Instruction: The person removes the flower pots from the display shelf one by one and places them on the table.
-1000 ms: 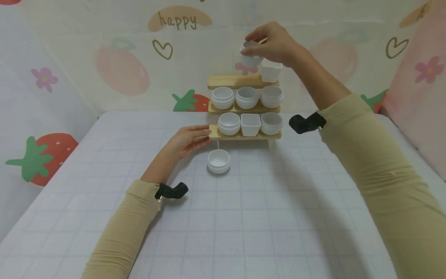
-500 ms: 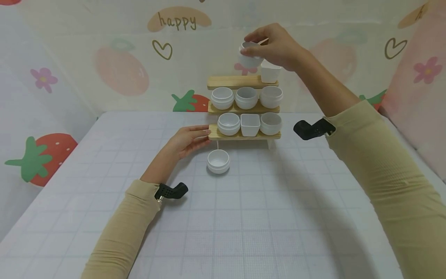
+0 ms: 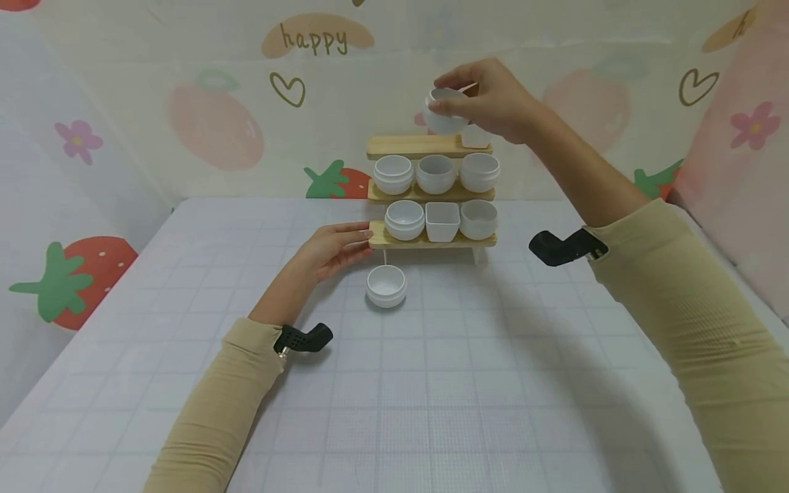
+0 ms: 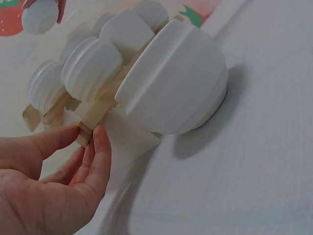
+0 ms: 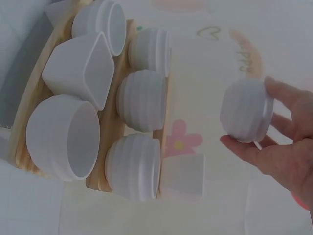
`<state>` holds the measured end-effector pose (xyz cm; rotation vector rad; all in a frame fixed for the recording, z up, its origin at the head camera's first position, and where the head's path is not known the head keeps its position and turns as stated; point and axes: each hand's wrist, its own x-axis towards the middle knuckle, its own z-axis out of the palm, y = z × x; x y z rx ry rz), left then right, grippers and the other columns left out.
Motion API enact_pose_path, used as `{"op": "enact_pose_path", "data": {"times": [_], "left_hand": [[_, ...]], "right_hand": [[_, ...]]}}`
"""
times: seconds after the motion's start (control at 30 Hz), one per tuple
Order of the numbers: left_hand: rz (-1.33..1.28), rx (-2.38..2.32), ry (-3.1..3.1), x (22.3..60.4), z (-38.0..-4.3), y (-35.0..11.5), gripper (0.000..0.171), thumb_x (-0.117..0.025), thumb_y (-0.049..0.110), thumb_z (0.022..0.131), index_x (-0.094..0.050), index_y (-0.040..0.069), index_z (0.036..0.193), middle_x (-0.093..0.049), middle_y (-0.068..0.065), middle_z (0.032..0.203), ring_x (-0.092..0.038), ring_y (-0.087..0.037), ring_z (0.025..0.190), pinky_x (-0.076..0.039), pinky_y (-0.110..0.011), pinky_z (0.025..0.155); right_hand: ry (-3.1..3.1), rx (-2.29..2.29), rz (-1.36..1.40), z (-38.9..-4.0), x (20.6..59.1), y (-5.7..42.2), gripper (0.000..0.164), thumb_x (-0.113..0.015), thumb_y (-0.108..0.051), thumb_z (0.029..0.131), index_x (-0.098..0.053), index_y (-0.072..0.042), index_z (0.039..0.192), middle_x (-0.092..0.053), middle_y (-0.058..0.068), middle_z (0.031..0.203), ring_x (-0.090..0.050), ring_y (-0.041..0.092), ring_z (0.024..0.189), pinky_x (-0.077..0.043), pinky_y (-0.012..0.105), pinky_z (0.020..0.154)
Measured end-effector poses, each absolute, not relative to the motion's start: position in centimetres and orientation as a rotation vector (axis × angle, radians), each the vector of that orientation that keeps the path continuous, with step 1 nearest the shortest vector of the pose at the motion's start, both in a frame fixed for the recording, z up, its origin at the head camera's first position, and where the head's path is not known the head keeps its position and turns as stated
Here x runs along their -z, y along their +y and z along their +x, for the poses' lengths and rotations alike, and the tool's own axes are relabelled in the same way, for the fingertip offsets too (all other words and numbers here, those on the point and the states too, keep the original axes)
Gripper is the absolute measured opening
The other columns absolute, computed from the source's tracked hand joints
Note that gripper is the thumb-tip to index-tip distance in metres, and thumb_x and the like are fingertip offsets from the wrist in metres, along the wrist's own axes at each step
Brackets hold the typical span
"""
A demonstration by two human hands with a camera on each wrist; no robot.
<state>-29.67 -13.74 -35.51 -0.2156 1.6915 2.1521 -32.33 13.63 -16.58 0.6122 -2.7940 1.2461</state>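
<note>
In the head view my right hand (image 3: 493, 103) holds a small round white pot (image 3: 444, 120) between thumb and fingers, in the air above the top tier of a three-tier wooden stand (image 3: 413, 146). The right wrist view shows this pot (image 5: 244, 110) apart from the stand. With thumb and fingers, my left hand (image 3: 329, 250) pinches the left end of the stand's lowest plank, plain in the left wrist view at the plank end (image 4: 88, 128). A square white pot (image 3: 476, 137) sits at the right end of the top tier, partly hidden by my right hand.
Three round pots (image 3: 436, 174) line the middle tier. On the lowest tier a square pot (image 3: 442, 221) stands between two round ones. Another round pot (image 3: 386, 286) rests on the white gridded table (image 3: 394, 383) before the stand. A patterned backdrop (image 3: 216, 41) hangs behind.
My right hand has come down a little with the pot, closer to the top tier, and its forearm has shifted down and right. The left hand stays where it was.
</note>
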Motion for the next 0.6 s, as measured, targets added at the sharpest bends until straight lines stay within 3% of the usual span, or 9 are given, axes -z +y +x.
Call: {"op": "enact_pose_path", "data": {"times": [0.6], "left_hand": [[-0.209, -2.144, 1.709, 35.4, -29.6, -13.7, 0.052, -0.057, 0.003, 0.108, -0.043, -0.003, 0.158, -0.052, -0.015, 0.141, -0.062, -0.018, 0.108, -0.063, -0.019, 0.082]], "right_hand": [[-2.76, -1.215, 0.636, -30.3, 18.1, 14.5, 0.054, -0.071, -0.027, 0.102, -0.058, -0.005, 0.15, -0.057, 0.01, 0.153, -0.053, 0.025, 0.128, -0.055, 0.021, 0.094]]}}
